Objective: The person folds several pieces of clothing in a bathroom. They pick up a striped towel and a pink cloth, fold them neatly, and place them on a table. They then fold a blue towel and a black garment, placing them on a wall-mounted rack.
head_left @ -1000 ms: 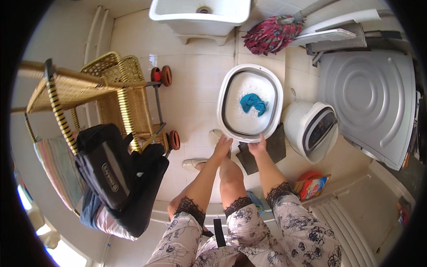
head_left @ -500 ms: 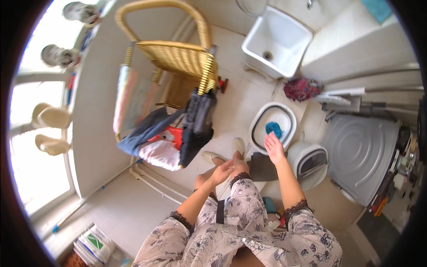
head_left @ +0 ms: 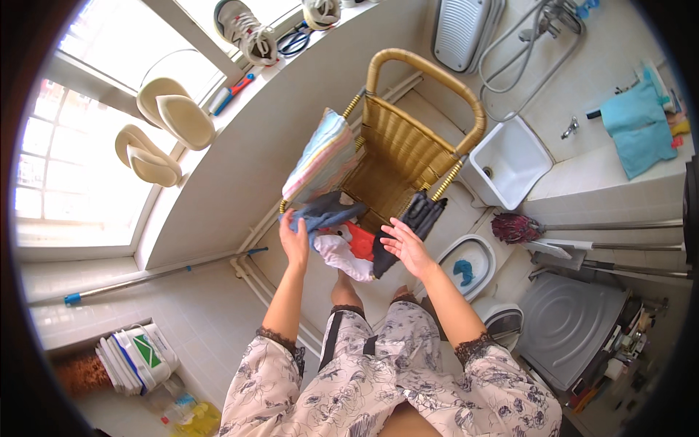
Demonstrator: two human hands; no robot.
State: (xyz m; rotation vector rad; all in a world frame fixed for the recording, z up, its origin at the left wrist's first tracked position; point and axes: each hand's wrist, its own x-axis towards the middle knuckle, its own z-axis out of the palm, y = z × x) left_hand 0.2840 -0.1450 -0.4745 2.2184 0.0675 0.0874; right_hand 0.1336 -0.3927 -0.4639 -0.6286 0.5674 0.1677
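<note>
My left hand [head_left: 294, 239] is at the left end of a blue garment [head_left: 324, 211], its fingertips at the cloth's edge and thumb apart. My right hand [head_left: 408, 249], fingers spread and holding nothing, is beside dark clothing [head_left: 421, 216] draped over the right arm of a yellow wicker chair [head_left: 415, 131]. Between my hands hang a pale pink cloth [head_left: 341, 256] and a red piece [head_left: 360, 242] with a white patch. A striped cloth [head_left: 318, 160] covers the chair's left arm.
To the right are a white basin [head_left: 477, 258] with a blue cloth [head_left: 463, 272], a white sink [head_left: 513, 160], a mop [head_left: 513, 228] and a grey lid [head_left: 568, 328]. Flip-flops [head_left: 182, 113] and sneakers [head_left: 247, 33] line the windowsill at left. A pole [head_left: 145, 284] leans along the left wall.
The view has turned toward the chair and window. My left hand has gone from near my knees to the blue garment, and my right from beside the basin to the dark clothing.
</note>
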